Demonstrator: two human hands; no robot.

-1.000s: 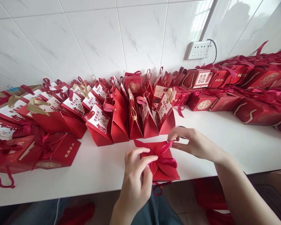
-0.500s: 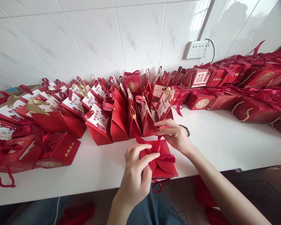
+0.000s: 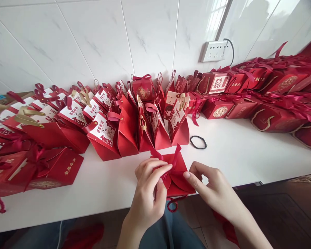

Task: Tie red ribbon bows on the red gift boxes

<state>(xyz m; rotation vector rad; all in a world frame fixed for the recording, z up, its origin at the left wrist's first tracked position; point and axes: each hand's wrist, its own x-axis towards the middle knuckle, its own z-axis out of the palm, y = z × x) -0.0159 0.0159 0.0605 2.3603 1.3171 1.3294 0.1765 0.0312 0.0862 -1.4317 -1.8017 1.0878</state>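
Observation:
A red gift box (image 3: 181, 189) with curved top flaps lies at the table's front edge, its twisted cord (image 3: 173, 206) hanging over. A dark red ribbon (image 3: 175, 157) is gathered in a bow on its top, two tails pointing away from me. My left hand (image 3: 150, 193) is closed on the ribbon near the knot, fingers bent over the box's left side. On the right, my right hand (image 3: 209, 183) pinches the ribbon's right loop between thumb and bent fingers; part of that grip is hidden.
Red paper gift bags (image 3: 128, 126) stand behind the box. Ribbon-tied boxes sit at the left (image 3: 59, 169) and in stacks at the right (image 3: 280, 114). A black elastic band (image 3: 198, 142) lies on the white table (image 3: 230, 145). A power strip (image 3: 214, 51) is on the tiled wall.
My right hand has come back from behind the box to the ribbon's right loop. The black band, partly behind that hand before, now shows whole. My left hand stays at the knot.

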